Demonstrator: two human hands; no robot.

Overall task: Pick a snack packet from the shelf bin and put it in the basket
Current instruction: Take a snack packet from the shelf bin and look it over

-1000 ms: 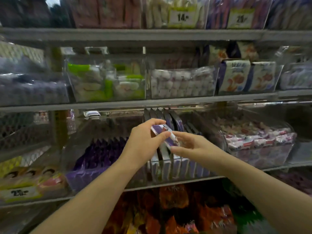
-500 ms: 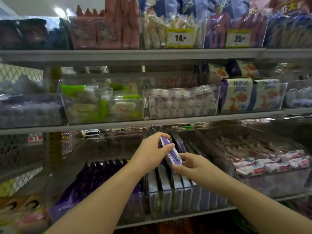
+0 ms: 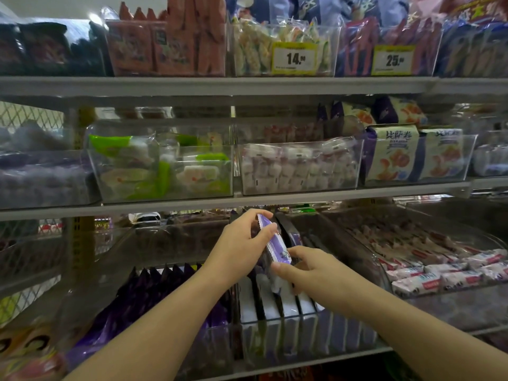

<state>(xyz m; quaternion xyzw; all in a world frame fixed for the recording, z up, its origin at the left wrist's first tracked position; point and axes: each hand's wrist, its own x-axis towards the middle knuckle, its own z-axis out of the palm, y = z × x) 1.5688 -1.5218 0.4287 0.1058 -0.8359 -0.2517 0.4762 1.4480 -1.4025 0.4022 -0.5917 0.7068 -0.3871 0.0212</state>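
Purple and white, the packet (image 3: 275, 243) is held tilted just above the bin (image 3: 302, 336), clear of the rows beneath it. Its upper end is pinched between the thumb and curled fingers of the left hand (image 3: 242, 248), and its lower end is gripped by the right hand (image 3: 305, 268), whose thumb and fingers are curled round it. Both forearms are stretched in from the lower edge of the view. More packets of the same kind are stood on edge in tight rows in the clear-walled bin. Dark purple bags (image 3: 154, 292) are stacked in the bin just to the left, and small pink-and-white packs (image 3: 439, 270) are heaped in the bin to the right. On the shelf (image 3: 247, 200) above, further clear bins of wrapped snacks are lined up. Two yellow price tags are fixed higher up — one is marked 14 (image 3: 294, 58), the other 25 (image 3: 393, 60).
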